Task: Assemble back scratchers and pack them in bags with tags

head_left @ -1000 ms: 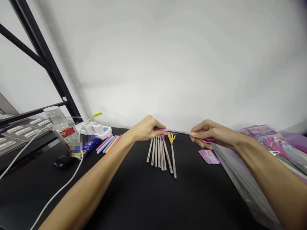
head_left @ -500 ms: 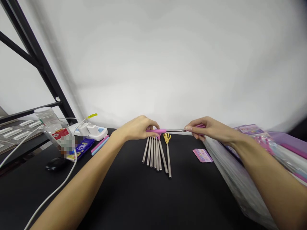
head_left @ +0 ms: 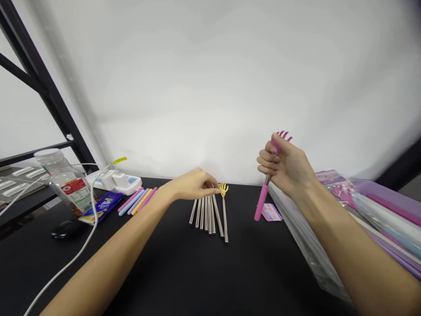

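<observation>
Black table (head_left: 184, 272) against a white wall: right hand (head_left: 284, 164) grips a pink back scratcher (head_left: 263, 199) upright (claw topmost); left hand (head_left: 194, 186), seemingly unclenched, touches the metal rods (head_left: 205, 215) near the far edge.

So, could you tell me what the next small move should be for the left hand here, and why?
Probably pinch one rod out of the row of metal rods. The left hand already rests on their far ends, beside the yellow claw head, while the right hand is occupied holding the pink back scratcher upright.
</observation>
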Demonstrator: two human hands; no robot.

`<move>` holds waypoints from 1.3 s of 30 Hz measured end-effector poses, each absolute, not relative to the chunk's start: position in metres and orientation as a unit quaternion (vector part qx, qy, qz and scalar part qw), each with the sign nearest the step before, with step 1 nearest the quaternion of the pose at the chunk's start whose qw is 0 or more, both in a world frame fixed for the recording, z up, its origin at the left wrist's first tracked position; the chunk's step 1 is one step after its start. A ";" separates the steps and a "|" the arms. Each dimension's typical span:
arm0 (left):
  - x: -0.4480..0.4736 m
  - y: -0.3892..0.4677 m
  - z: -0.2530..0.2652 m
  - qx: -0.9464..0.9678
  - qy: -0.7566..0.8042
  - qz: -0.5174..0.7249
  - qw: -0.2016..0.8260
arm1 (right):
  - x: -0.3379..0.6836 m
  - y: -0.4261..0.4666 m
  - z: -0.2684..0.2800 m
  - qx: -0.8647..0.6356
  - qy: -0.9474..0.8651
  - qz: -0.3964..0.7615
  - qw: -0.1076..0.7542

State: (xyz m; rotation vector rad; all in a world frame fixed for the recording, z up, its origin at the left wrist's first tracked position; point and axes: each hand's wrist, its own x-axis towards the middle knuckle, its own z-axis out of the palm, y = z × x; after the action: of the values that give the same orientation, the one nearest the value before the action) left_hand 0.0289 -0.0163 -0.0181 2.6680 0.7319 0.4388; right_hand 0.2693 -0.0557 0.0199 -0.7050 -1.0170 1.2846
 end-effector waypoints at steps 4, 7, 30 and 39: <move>0.030 -0.017 -0.018 0.944 0.254 0.146 0.154 | 0.256 -0.055 0.011 -0.344 -0.475 0.546 0.598; 0.031 -0.018 -0.019 0.943 0.259 0.140 0.153 | 0.244 -0.054 0.004 -0.365 -0.498 0.500 0.607; 0.036 -0.005 -0.027 0.942 0.270 0.144 0.140 | 0.233 -0.054 -0.019 -0.336 -0.529 0.513 0.586; 0.030 -0.004 -0.024 0.936 0.272 0.155 0.159 | 0.241 -0.050 -0.022 -0.330 -0.531 0.538 0.565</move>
State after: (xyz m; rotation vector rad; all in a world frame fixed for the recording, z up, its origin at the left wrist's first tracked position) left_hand 0.0305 -0.0040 -0.0237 2.6765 0.7775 0.4435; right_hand 0.2414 -0.0502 -0.0225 -0.7761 -1.2482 1.2657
